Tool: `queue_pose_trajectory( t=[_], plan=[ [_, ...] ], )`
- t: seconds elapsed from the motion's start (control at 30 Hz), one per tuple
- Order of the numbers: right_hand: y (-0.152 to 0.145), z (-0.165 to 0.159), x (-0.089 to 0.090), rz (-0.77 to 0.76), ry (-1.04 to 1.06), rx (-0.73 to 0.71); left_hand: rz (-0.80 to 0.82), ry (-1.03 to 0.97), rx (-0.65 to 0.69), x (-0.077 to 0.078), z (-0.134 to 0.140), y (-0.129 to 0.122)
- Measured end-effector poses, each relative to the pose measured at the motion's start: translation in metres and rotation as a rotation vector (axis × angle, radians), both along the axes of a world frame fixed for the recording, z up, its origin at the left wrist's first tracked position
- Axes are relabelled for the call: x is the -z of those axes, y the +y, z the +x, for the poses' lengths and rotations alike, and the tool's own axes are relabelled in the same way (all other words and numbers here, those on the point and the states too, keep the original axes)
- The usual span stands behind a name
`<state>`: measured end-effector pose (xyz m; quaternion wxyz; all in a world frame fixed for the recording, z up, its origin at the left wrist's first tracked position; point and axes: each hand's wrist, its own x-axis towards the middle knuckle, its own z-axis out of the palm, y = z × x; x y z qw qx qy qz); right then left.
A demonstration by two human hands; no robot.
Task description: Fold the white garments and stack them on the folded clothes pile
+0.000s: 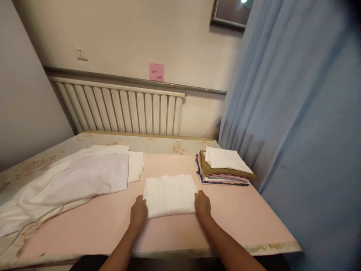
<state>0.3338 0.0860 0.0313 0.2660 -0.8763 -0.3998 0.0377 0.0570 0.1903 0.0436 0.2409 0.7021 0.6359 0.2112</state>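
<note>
A white cloth (pixel 170 195), folded into a rectangle, lies on the pink sheet (pixel 169 235) in front of me. My left hand (pixel 139 211) grips its left edge, with the fingers closed around the side. At the opposite edge, my right hand (pixel 202 203) pinches the fabric near the middle of that side. Both hands rest low, close to the bed surface; some fingertips are hidden under or behind the cloth.
Loose white cloths (pixel 93 175) are spread over the left side. A stack of folded fabrics (pixel 225 165) stands at the right, beside a blue curtain (pixel 282 98). Behind the bed are a radiator (pixel 118 107) and a wall with a pink note (pixel 156 72).
</note>
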Motion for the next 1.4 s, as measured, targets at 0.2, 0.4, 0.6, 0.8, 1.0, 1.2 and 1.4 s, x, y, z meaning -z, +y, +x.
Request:
queue_pose_trajectory(
  t=[0.2, 0.4, 0.6, 0.8, 1.0, 1.2, 1.4],
  plan=[
    [-0.031, -0.013, 0.005, -0.046, -0.120, 0.009, 0.027, 0.069, 0.041, 0.001, -0.010, -0.030],
    [-0.038, -0.020, 0.010, -0.069, -0.188, 0.002, -0.006, 0.242, 0.031, -0.006, -0.012, -0.041],
    [-0.037, -0.022, 0.014, -0.060, -0.227, 0.000, 0.451, 0.315, 0.151, -0.023, 0.025, -0.044],
    [-0.037, -0.020, 0.022, -0.033, -0.264, -0.004, 0.519, 0.309, 0.435, 0.001, 0.089, -0.046],
    [-0.038, -0.021, 0.017, -0.038, -0.214, -0.016, 0.451, 0.359, 0.453, 0.032, 0.095, -0.038],
    [-0.040, -0.020, 0.015, -0.026, -0.198, 0.002, 0.453, 0.339, 0.435, 0.028, 0.092, -0.041],
    [-0.042, -0.019, 0.010, -0.025, -0.163, 0.007, 0.427, 0.354, 0.450, 0.025, 0.091, -0.042]
  ],
)
